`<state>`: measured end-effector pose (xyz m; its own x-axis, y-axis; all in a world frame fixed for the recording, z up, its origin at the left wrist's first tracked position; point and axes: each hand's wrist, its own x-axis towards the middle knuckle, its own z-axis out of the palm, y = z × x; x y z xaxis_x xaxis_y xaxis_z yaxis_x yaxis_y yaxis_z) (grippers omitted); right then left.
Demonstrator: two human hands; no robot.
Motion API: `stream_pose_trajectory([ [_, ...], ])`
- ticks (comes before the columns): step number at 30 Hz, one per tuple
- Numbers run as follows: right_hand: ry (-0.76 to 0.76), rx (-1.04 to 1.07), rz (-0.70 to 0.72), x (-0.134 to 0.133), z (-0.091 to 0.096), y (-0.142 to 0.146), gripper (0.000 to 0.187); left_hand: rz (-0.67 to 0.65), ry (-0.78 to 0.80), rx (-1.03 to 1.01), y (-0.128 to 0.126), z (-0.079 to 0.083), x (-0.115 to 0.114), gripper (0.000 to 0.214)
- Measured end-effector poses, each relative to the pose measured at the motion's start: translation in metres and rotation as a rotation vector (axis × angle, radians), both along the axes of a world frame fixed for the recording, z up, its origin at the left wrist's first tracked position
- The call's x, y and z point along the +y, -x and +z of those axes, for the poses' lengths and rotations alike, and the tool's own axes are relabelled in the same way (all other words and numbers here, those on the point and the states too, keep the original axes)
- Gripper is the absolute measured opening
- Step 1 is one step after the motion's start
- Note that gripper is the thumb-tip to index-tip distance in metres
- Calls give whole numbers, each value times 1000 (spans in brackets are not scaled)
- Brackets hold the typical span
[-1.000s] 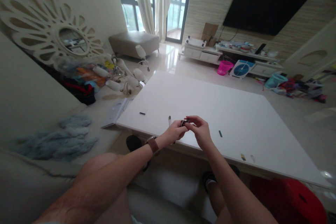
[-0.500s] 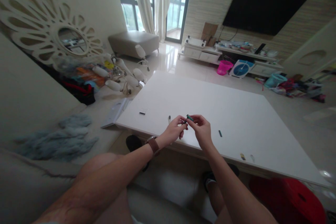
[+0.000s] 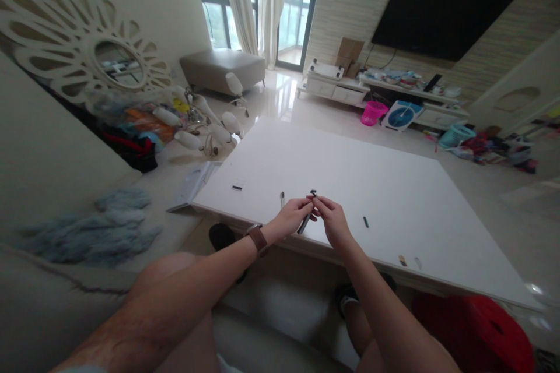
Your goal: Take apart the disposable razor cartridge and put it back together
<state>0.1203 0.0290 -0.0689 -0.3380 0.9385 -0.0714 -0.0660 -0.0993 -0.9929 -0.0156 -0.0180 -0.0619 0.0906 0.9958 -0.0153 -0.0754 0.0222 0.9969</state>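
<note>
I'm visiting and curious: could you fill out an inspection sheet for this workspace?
Surface: white table, small pieces spread on it, including a green strip and a black strip.
Job's things: slim dark parts; whether joined is unclear.
Clutter: heaped items on the floor beside a turquoise basket.
Hands: left hand and right hand meet, closed on the slim dark parts.
Cables: thin cord below the wall screen.
Surroundings: grey ottoman, pink basket, round mirror.

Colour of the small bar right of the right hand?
The small bar looks dark green in the head view.
</note>
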Motion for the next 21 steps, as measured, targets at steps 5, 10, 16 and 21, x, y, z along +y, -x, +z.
stream_pose_trajectory([
  [5,26,95,-227,8,-1,-17,44,106,3,477,10,14,7,25],
  [10,59,39,-288,-5,0,-41,47,230,26,519,23,36,15,27],
  [16,99,47,-209,-26,-7,-56,44,457,120,448,29,37,17,45],
  [21,104,148,-156,-6,0,-47,43,520,209,254,8,27,20,36],
])
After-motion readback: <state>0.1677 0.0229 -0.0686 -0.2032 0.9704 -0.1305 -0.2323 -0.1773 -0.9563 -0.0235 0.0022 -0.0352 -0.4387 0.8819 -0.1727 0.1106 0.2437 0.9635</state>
